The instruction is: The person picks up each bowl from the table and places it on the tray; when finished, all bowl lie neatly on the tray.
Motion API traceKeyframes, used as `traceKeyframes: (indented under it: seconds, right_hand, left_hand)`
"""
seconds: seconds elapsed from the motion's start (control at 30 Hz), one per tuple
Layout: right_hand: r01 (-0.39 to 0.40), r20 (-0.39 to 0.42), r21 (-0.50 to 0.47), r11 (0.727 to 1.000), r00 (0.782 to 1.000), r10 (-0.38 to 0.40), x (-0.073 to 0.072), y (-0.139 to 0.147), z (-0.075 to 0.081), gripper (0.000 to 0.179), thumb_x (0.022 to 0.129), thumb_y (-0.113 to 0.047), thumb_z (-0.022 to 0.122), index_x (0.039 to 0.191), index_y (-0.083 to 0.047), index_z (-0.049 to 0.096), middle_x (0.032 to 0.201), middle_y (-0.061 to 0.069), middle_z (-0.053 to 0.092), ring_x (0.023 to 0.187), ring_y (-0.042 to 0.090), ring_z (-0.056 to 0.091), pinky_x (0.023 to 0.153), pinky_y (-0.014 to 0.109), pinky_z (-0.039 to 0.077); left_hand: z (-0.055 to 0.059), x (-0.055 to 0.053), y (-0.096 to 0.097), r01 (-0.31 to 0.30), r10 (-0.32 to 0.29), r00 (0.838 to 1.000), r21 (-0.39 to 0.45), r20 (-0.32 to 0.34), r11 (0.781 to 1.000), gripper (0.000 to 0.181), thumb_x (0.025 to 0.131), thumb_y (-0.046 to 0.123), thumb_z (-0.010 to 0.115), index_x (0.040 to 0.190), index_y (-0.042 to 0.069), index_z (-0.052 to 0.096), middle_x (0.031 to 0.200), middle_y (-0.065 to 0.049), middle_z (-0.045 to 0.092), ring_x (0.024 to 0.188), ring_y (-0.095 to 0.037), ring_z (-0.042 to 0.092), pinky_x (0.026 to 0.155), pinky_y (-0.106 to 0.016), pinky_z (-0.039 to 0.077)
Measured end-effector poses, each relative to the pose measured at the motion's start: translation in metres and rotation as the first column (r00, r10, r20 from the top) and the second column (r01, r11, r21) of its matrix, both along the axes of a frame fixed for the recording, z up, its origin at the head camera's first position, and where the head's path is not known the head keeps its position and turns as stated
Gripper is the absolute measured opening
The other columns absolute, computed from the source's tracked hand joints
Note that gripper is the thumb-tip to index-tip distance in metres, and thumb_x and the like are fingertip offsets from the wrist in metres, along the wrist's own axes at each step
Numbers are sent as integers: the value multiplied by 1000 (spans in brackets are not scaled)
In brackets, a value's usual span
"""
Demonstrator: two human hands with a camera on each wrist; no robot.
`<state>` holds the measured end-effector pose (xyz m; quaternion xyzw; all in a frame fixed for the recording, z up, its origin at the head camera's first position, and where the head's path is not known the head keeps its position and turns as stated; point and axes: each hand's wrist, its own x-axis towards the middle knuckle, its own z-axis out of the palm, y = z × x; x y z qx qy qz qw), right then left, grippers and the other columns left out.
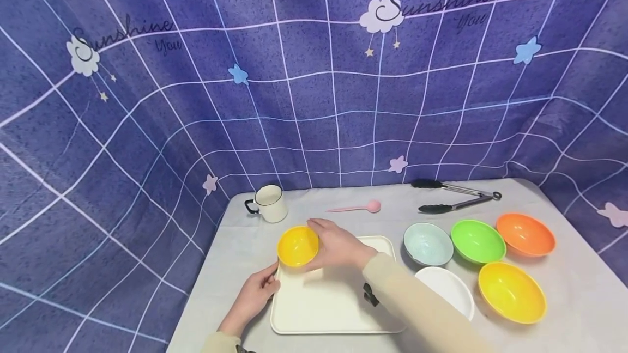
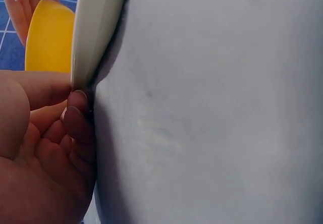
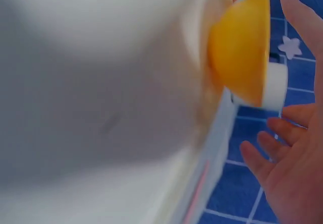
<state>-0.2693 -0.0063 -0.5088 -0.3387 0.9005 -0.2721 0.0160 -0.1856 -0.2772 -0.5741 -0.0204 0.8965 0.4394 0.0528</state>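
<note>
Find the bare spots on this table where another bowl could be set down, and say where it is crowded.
Free: the tray in front of the small yellow bowl, and the cloth between the pink spoon and tongs. Crowded: the right side, around the green bowl.

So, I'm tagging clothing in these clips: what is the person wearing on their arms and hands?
Both hands are bare: no gloves or rings show on the left hand or the right hand. The right arm wears a long, plain beige sleeve down to the wrist, with a small dark strap or device at its underside. A cuff of the same beige shows at the left wrist.
</note>
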Motion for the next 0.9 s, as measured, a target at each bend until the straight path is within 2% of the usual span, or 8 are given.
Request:
traceKeyframes:
  seconds: [0.2, 0.4, 0.5, 0.7, 0.9]
  right_hand:
    - [-40, -57, 9, 999, 998, 41, 2, 49, 20, 108, 80, -64, 82, 161, -6, 39, 164, 9, 39, 150, 33, 36, 119, 48, 31]
    - [-47, -131, -15, 999, 990, 45, 3, 106, 33, 101, 81, -61, 83, 158, -7, 45, 159, 9, 46, 147, 33, 40, 118, 52, 31]
    - [-24, -159, -20, 1000, 987, 21, 6, 135, 35, 100, 80, -61, 83, 155, -4, 48, 157, 12, 48, 146, 35, 41, 117, 55, 32]
    - [65, -155, -34, 997, 985, -70, 12, 193, 31, 98, 79, -57, 86, 155, -7, 50, 155, 15, 50, 143, 36, 43, 115, 58, 34]
    - [183, -168, -32, 983, 968, -186, 21, 259, 30, 95, 80, -57, 86, 152, -5, 51, 154, 19, 49, 140, 43, 43, 108, 68, 36]
  left_hand:
    - [1, 2, 1, -15, 15, 1000, -5, 13, 1000, 54, 97, 12, 69, 150, 4, 56, 84, -1, 55, 69, -16, 49, 55, -26, 39]
    - [3, 3, 1, -19, 19, 1000, -19, 11, 1000, 55, 97, 12, 69, 150, 3, 56, 84, -1, 55, 70, -16, 48, 56, -26, 39]
    - [3, 3, 1, -22, 22, 1000, -22, 11, 1000, 55, 97, 12, 69, 150, 4, 56, 84, 0, 55, 70, -16, 48, 56, -26, 39]
    - [3, 5, 0, -13, 13, 1000, -14, 11, 1000, 56, 97, 11, 69, 150, 1, 55, 83, 0, 54, 69, -17, 48, 55, -27, 38]
    - [5, 2, 1, 9, -8, 999, -10, 33, 1000, 57, 99, 16, 67, 152, 3, 52, 85, -1, 53, 75, -17, 48, 59, -28, 39]
